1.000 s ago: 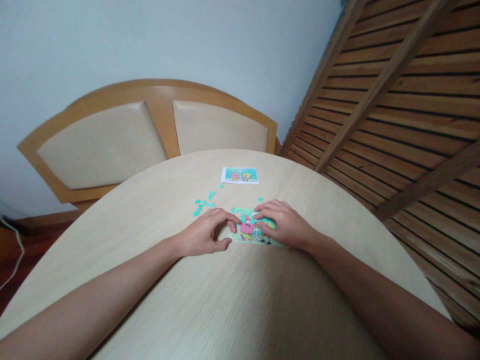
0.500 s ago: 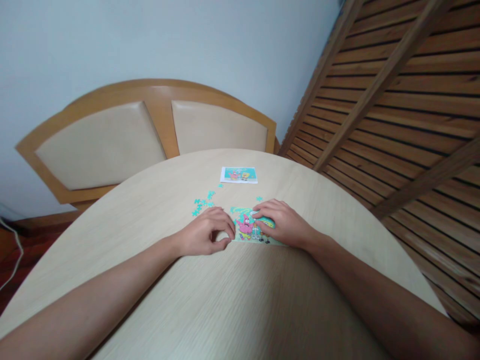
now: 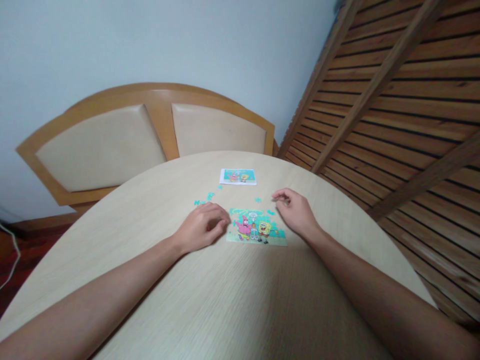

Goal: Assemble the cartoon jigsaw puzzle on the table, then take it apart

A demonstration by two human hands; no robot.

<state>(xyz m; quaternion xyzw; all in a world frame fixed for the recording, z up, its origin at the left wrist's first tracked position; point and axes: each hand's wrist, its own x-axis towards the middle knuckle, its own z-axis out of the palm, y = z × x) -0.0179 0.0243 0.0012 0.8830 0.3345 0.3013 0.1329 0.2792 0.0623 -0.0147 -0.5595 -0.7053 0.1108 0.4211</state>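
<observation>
A partly assembled jigsaw puzzle (image 3: 243, 230) with pink and yellow cartoon characters on turquoise lies flat on the table; its upper edge is uneven, with gaps. My left hand (image 3: 204, 227) rests at the puzzle's left edge, fingers loosely bent, thumb a little apart, nothing visible in it. Off the upper right corner is my right hand (image 3: 296, 210), fingers loosely curled and no piece visible between them. Near it lie a loose turquoise puzzle piece (image 3: 258, 200) and another piece (image 3: 270, 212) at the top right of the puzzle. Several loose pieces (image 3: 210, 196) are scattered beyond my left hand, partly hidden by it.
A reference picture (image 3: 240, 176) with the same characters lies farther back on the round wooden table (image 3: 168, 300). Behind the table stands a padded headboard (image 3: 217, 125) against the wall. Slatted wooden panels (image 3: 393, 110) rise on the right.
My right hand has lifted off the puzzle and moved up and right, uncovering the yellow character and right side. My left hand has shifted slightly left, its thumb and fingers closer together.
</observation>
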